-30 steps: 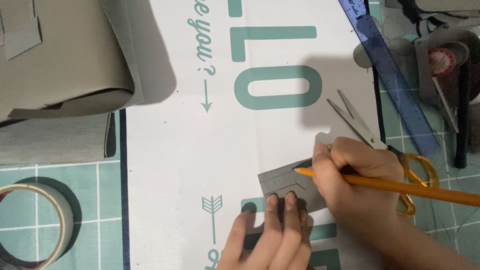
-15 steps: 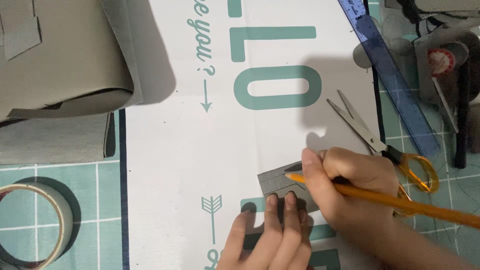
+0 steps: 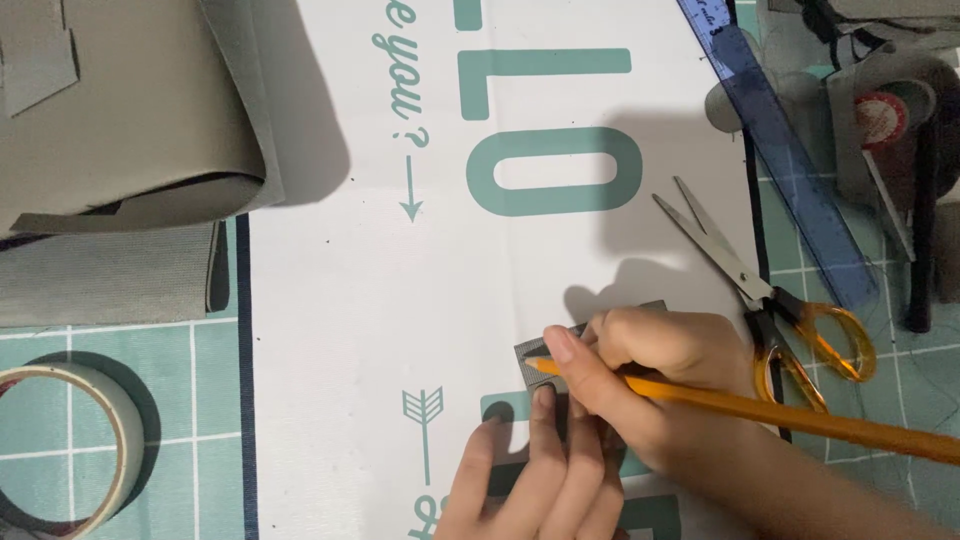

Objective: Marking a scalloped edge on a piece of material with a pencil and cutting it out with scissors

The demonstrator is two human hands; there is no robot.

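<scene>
Right hand [image 3: 670, 385] has a closed writing grip on an orange pencil [image 3: 800, 418], tip down on the upper left edge of a small grey fabric piece [image 3: 545, 355] — looks like it's marking or tracing along that edge

Left hand [image 3: 545, 475] isn't gripping anything: fingers flat, pressing the lower part of the piece onto the white printed sheet [image 3: 400, 300], likely to stop it sliding under the pencil. Piece sits near the bottom middle of the sheet, mostly hidden by both hands

Sheet lies over a green cutting mat [image 3: 120, 350] on the table, so there's a flat, firm backing for marking

Scissors [image 3: 770, 295] with orange handles lie just right of the right hand, blades slightly parted, within easy reach. Blue translucent ruler [image 3: 780, 150] runs diagonally above them, apart from the hands. Roll of grey fabric [image 3: 120, 110] is parked top left, well clear. Tape roll [image 3: 70, 450] sits at bottom left on the mat

Clutter top right is too dim to tell
</scene>
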